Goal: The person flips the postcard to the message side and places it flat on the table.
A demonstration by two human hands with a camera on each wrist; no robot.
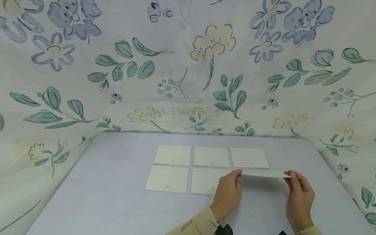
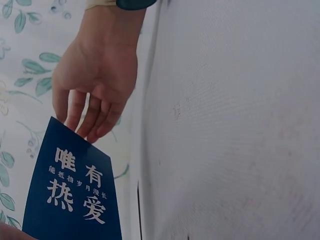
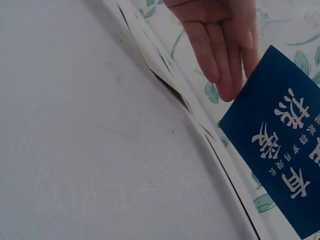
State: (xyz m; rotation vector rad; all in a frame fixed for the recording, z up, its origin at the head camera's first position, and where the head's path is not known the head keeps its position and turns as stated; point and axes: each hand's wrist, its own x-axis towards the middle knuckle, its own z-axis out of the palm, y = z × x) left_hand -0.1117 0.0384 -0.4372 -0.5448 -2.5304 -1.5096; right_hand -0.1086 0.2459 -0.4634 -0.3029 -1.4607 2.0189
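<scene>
Both hands hold one card [image 1: 265,174] raised over the right part of the table, seen nearly edge-on in the head view. Its left end is pinched by my left hand [image 1: 227,192]; my right hand [image 1: 301,200] grips the right end between thumb and fingers. From below, the card [image 2: 75,185] is dark blue with large white Chinese characters and a smaller line of text. In the right wrist view, the left hand's fingers [image 3: 225,65] reach the edge of the same blue card [image 3: 275,140].
Cards lie pale side up in two rows: three in the back row [image 1: 212,157] and two in the front row [image 1: 166,179], the second partly behind the left hand. The table [image 1: 97,182] has a white cover. Floral cloth [image 1: 182,65] hangs behind and at the sides.
</scene>
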